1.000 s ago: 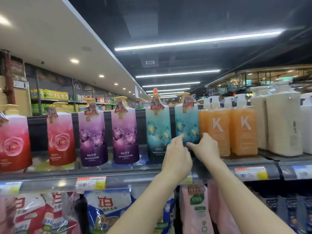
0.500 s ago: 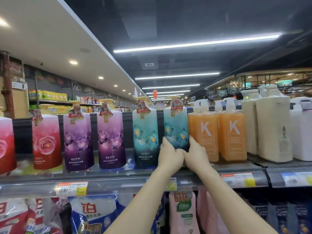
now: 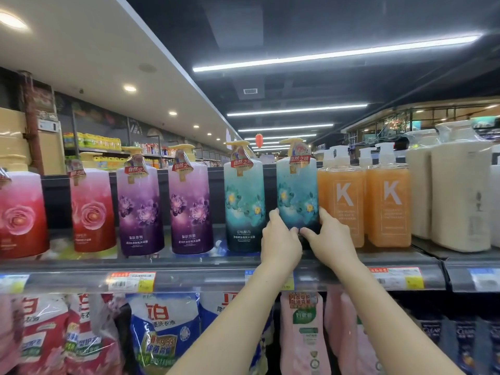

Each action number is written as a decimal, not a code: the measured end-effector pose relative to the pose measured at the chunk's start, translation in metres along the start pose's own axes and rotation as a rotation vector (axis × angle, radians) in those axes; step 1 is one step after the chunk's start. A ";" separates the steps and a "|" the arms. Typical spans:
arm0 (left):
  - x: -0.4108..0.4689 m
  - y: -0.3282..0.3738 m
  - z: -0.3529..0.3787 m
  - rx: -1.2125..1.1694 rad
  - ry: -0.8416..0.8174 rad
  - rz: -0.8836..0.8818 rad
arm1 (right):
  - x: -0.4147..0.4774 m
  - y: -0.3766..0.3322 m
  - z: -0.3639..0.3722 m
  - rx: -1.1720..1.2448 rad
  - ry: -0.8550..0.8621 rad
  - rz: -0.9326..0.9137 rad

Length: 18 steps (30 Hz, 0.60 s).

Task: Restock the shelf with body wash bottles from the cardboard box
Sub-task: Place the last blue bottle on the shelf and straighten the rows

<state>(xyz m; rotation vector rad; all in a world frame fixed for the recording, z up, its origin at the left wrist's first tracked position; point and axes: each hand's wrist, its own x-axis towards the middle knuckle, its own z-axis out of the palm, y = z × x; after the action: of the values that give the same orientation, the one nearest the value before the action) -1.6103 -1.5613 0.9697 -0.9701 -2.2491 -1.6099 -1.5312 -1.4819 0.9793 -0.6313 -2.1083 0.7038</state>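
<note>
A teal body wash bottle [image 3: 296, 196] with a yellow pump stands upright on the shelf [image 3: 216, 266]. My left hand [image 3: 280, 242] grips its lower left side and my right hand [image 3: 328, 239] grips its lower right side, thumbs meeting at the base. A second teal bottle [image 3: 243, 204] stands just to its left. Further left are two purple bottles [image 3: 166, 209] and red rose bottles [image 3: 92, 209]. The cardboard box is out of view.
Orange bottles marked K [image 3: 365, 204] stand tight against the held bottle on the right, then tall white bottles [image 3: 460, 196]. Price tags [image 3: 131, 281] line the shelf edge. Detergent pouches [image 3: 165, 331] hang on the level below.
Both hands have spread from the bottle's lower front to its two sides. The head camera has shifted, so the shelf row sits a little further left and lower.
</note>
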 end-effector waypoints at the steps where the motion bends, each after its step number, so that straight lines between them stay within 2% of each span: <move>1: 0.000 -0.001 0.000 0.002 -0.002 0.004 | 0.000 0.000 0.000 -0.001 0.001 0.001; 5: -0.005 -0.002 -0.005 0.027 -0.007 0.052 | -0.002 -0.001 0.002 -0.007 0.008 0.021; 9: -0.016 -0.007 -0.032 0.082 0.090 0.179 | -0.013 -0.009 0.008 -0.076 0.151 0.056; 14: -0.020 -0.033 -0.095 0.132 0.195 0.320 | -0.038 -0.049 0.031 -0.131 0.250 -0.041; 18: -0.014 -0.066 -0.153 0.234 0.238 0.340 | -0.058 -0.094 0.066 -0.117 0.213 -0.170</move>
<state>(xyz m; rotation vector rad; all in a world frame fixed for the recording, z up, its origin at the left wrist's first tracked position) -1.6711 -1.7167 0.9701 -0.9755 -1.9351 -1.2165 -1.5711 -1.6041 0.9775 -0.5564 -1.9863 0.4021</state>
